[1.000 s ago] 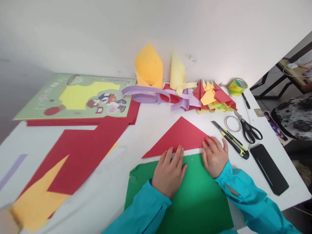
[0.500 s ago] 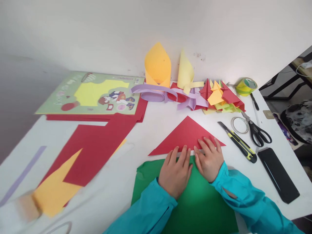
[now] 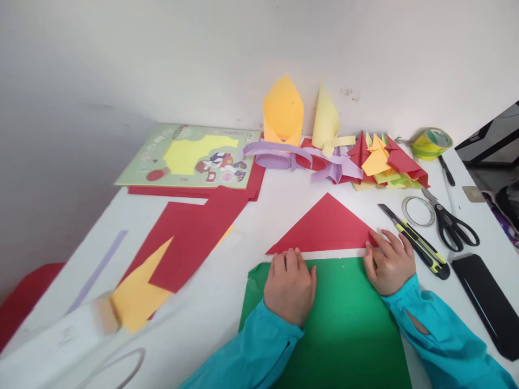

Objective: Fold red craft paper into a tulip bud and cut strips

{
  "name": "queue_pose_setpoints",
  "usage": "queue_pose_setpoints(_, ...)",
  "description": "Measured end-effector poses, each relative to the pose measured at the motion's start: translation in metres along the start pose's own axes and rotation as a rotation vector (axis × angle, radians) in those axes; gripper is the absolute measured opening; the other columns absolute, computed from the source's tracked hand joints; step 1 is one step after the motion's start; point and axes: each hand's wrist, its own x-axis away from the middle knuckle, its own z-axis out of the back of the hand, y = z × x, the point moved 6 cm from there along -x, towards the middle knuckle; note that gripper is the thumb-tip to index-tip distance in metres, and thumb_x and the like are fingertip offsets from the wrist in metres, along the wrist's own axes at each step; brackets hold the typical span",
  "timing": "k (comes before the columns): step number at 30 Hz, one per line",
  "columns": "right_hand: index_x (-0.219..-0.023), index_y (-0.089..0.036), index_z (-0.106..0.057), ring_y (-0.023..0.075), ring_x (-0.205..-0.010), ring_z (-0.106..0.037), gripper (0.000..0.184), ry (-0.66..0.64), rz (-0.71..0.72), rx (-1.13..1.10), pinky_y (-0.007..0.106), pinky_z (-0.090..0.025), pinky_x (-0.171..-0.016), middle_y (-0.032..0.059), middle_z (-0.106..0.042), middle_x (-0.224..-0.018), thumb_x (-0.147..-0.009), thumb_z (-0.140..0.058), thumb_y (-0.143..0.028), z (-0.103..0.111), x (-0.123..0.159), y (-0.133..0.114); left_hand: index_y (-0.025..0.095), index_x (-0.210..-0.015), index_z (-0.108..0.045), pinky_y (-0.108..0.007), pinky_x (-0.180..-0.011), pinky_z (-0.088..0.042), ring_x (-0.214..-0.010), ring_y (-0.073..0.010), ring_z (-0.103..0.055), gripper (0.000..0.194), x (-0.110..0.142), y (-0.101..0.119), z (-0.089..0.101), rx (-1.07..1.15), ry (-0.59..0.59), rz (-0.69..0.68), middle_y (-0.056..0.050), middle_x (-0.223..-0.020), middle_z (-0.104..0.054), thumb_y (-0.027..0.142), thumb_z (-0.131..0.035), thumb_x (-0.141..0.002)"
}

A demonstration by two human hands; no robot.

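Note:
A red paper (image 3: 324, 229) folded into a triangle lies flat, its long edge toward me. My left hand (image 3: 290, 283) presses the left part of that edge, fingers curled close together and thumb apart. At the right corner, my right hand (image 3: 391, 262) pinches the paper between thumb and forefinger, the other fingers bent. Beneath my forearms is a green sheet (image 3: 344, 324), its upper left corner turned over. It lies just below the triangle.
Right: box cutter (image 3: 421, 246), clear tape roll (image 3: 418, 210), scissors (image 3: 454, 224), black case (image 3: 488, 302). Behind: folded paper shapes (image 3: 379, 159), yellow tape (image 3: 432, 143), orange paper cone (image 3: 284, 111). Left: green paper pad (image 3: 154, 154), red scraps (image 3: 182, 243), a blurred white object (image 3: 60, 340) with a tan end.
My hands have moved apart along the triangle's long edge, the right one out to the corner. My left fingers have curled in. The whole view has shifted left.

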Motion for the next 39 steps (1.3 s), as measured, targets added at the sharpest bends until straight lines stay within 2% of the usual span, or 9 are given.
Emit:
queue_pose_setpoints(7, -0.066, -0.019, -0.068, 0.0235, -0.101, -0.057, 0.012, 0.031, 0.009, -0.025, 0.042, -0.036, -0.096, 0.0054, -0.07, -0.097, -0.076, -0.06, -0.018, -0.003, 0.005, 0.007, -0.002, -0.106, -0.063, -0.051, -0.081, -0.047, -0.093, -0.0322, -0.057, 0.038, 0.005, -0.005, 0.001, 0.027, -0.008, 0.029, -0.023, -0.094, -0.064, 0.025, -0.046, -0.084)
queue_pose_setpoints(11, -0.066, -0.018, -0.067, 0.0236, -0.097, -0.06, 0.012, 0.059, 0.02, -0.019, 0.042, -0.039, -0.094, 0.0069, -0.071, -0.093, -0.076, -0.06, -0.019, -0.003, 0.003, 0.005, 0.002, -0.091, -0.067, -0.044, -0.084, -0.048, -0.097, -0.0294, -0.057, 0.025, 0.001, -0.012, 0.001, -0.011, 0.108, -0.102, -0.021, -0.099, -0.064, 0.009, -0.045, -0.083)
queue_pose_setpoints(13, -0.066, -0.017, -0.067, 0.0239, -0.095, -0.061, 0.012, 0.072, 0.023, -0.017, 0.042, -0.04, -0.093, 0.0075, -0.071, -0.092, -0.075, -0.06, -0.019, -0.003, 0.001, 0.004, 0.004, -0.083, -0.068, -0.039, -0.081, -0.05, -0.093, -0.0266, -0.059, 0.023, -0.002, -0.018, 0.0, -0.017, 0.165, -0.196, -0.019, -0.095, -0.066, 0.002, -0.045, -0.08)
queue_pose_setpoints(17, -0.068, -0.017, -0.067, 0.0238, -0.098, -0.06, 0.011, 0.072, 0.022, -0.036, 0.043, -0.038, -0.095, 0.0081, -0.071, -0.093, -0.076, -0.061, -0.02, -0.002, 0.0, 0.003, 0.01, -0.082, -0.068, -0.033, -0.072, -0.052, -0.085, -0.0214, -0.059, 0.027, -0.009, -0.031, -0.004, 0.07, 0.152, -0.347, -0.013, -0.089, -0.067, 0.004, -0.042, -0.084)
queue_pose_setpoints(21, -0.078, -0.016, -0.068, 0.0229, -0.096, -0.06, 0.01, 0.072, 0.053, -0.091, 0.043, -0.038, -0.096, 0.0081, -0.071, -0.093, -0.079, -0.06, -0.021, -0.004, 0.0, 0.0, 0.013, -0.083, -0.068, -0.031, -0.067, -0.052, -0.08, -0.0197, -0.059, 0.027, -0.012, -0.035, -0.002, 0.11, 0.152, -0.396, -0.011, -0.086, -0.067, 0.007, -0.042, -0.086)
queue_pose_setpoints(26, -0.108, -0.01, -0.062, 0.0238, -0.105, -0.054, 0.03, -0.105, 0.198, -0.212, 0.039, -0.04, -0.093, 0.0122, -0.065, -0.109, -0.085, -0.052, -0.026, -0.017, -0.009, -0.029, 0.011, -0.078, -0.068, -0.031, -0.064, -0.052, -0.077, -0.0198, -0.059, 0.024, -0.01, -0.029, 0.003, 0.051, 0.238, -0.399, -0.011, -0.082, -0.067, 0.006, -0.045, -0.084)
queue_pose_setpoints(30, -0.126, -0.016, -0.051, 0.0261, -0.121, -0.043, 0.041, -0.311, 0.307, -0.261, 0.043, -0.034, -0.1, 0.0081, -0.051, -0.133, -0.089, -0.045, -0.033, -0.032, -0.019, -0.069, 0.009, -0.08, -0.068, -0.033, -0.065, -0.053, -0.078, -0.0207, -0.059, 0.025, -0.009, -0.028, 0.001, 0.088, 0.242, -0.399, -0.013, -0.083, -0.067, 0.005, -0.043, -0.084)
queue_pose_setpoints(33, -0.132, -0.025, -0.043, 0.0288, -0.129, -0.034, 0.045, -0.419, 0.271, -0.234, 0.05, -0.028, -0.103, 0.0043, -0.038, -0.143, -0.09, -0.041, -0.04, -0.042, -0.022, -0.084, 0.006, -0.078, -0.068, -0.033, -0.067, -0.053, -0.079, -0.0217, -0.06, 0.022, -0.008, -0.029, 0.002, 0.078, 0.285, -0.389, -0.014, -0.083, -0.067, 0.004, -0.046, -0.082)
queue_pose_setpoints(39, -0.136, -0.027, -0.036, 0.0287, -0.133, -0.027, 0.049, -0.473, 0.202, -0.197, 0.053, -0.021, -0.105, 0.004, -0.03, -0.147, -0.092, -0.033, -0.045, -0.048, -0.018, -0.086, 0.004, -0.079, -0.07, -0.03, -0.061, -0.053, -0.079, -0.0227, -0.062, 0.025, -0.001, -0.023, 0.002, -0.009, 0.258, -0.335, -0.016, -0.089, -0.07, 0.001, -0.045, -0.079)
